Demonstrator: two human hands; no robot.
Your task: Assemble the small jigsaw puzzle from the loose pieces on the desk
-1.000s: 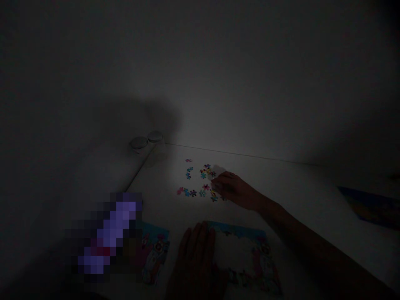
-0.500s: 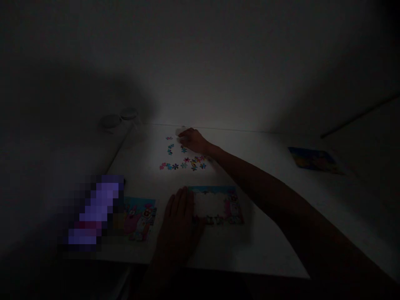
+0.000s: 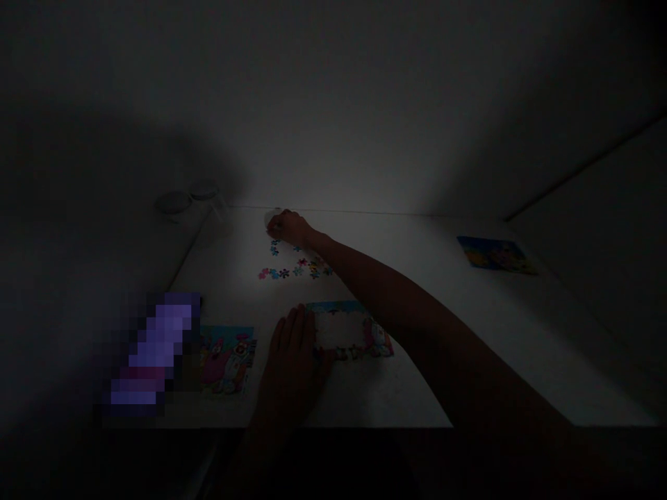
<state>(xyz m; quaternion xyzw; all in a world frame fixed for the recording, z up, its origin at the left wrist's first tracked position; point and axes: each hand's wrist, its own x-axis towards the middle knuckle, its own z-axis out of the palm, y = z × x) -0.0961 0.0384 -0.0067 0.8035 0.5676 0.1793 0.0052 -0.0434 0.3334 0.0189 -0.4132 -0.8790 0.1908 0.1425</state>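
Note:
My left hand (image 3: pixel 292 357) lies flat with fingers stretched out over the left side of a partly assembled jigsaw puzzle (image 3: pixel 336 305). The puzzle's colourful border surrounds a bare middle, and my right forearm hides its upper right part. At the back of the table, my right hand (image 3: pixel 288 227) is closed in a pinch on a small puzzle piece, mostly hidden by the fingers. Several loose puzzle pieces (image 3: pixel 284 273) lie just in front of that hand, some in a rough row and a few closer to it.
A cartoon picture sheet (image 3: pixel 226 361) lies left of my left hand, beside a blurred-out bright purple object (image 3: pixel 159 340). White rounded objects (image 3: pixel 174 202) stand at the back left. Another colourful picture (image 3: pixel 495 255) lies on the white table (image 3: pixel 417 257) at right. Light is dim.
My right hand has moved left across the back of the table, onto the pinkish puzzle piece that lay there. My left hand stays on the puzzle. The view has shifted slightly.

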